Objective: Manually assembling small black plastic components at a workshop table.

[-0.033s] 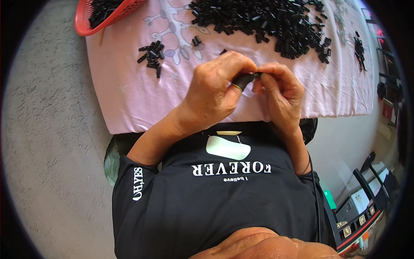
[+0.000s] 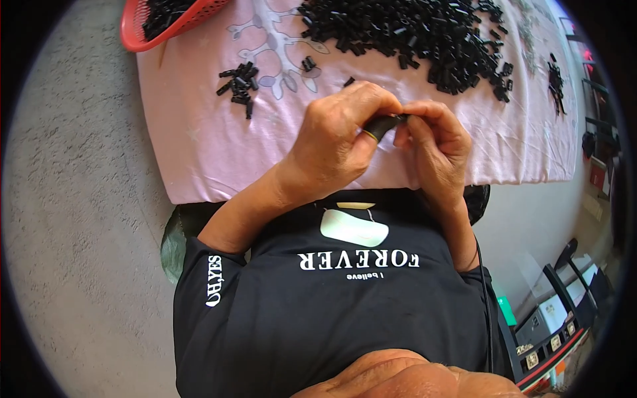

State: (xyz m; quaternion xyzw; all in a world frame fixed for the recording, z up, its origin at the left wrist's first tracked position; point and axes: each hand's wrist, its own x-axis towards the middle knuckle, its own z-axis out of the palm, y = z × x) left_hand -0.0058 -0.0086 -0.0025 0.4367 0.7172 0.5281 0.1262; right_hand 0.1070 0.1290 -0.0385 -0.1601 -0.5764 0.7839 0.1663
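Both hands meet fingertip to fingertip over the near part of the cloth. My left hand (image 2: 335, 129) is closed in a pinch, and a black sleeve with a yellow edge (image 2: 379, 126) seems to cover its thumb. Between the fingertips sits a small black piece (image 2: 401, 117), mostly hidden by the fingers. From the other side my right hand (image 2: 439, 139) pinches at that same piece with thumb and forefinger. One loose black piece (image 2: 349, 82) lies just beyond my left knuckles.
A large heap of short black tubular pieces (image 2: 424, 40) covers the far middle of the pink cloth (image 2: 199, 152). Smaller clusters lie at left (image 2: 239, 85) and far right (image 2: 556, 83). A red perforated basket (image 2: 133, 40) with black pieces stands at the far left corner.
The whole view has shifted slightly, so things appear a little further right. Both hands keep the same pinch on the small piece.
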